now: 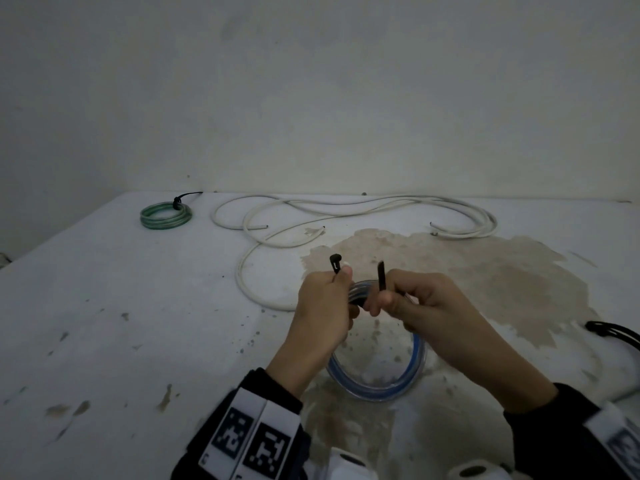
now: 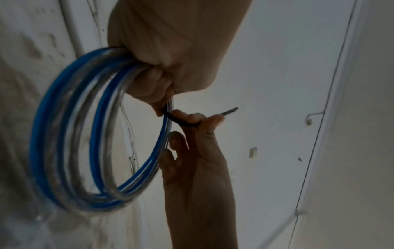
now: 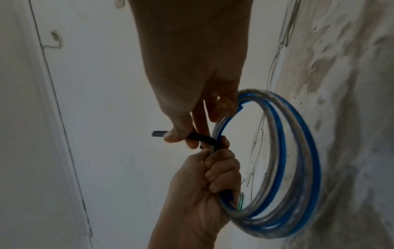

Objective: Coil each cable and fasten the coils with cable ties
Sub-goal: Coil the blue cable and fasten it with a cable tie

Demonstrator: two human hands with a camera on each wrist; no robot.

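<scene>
Blue-and-clear cable coil (image 2: pixel 70 134) — several loops, black-tied

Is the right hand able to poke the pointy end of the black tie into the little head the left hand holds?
Probably yes. The right hand pinches the tie's tail, the left hand holds the head upright close beside it, and only open air lies between them above the blue coil.

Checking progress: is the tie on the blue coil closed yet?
Open. The tie's head and tail stick up apart, one in each hand, around the blue coil.
</scene>
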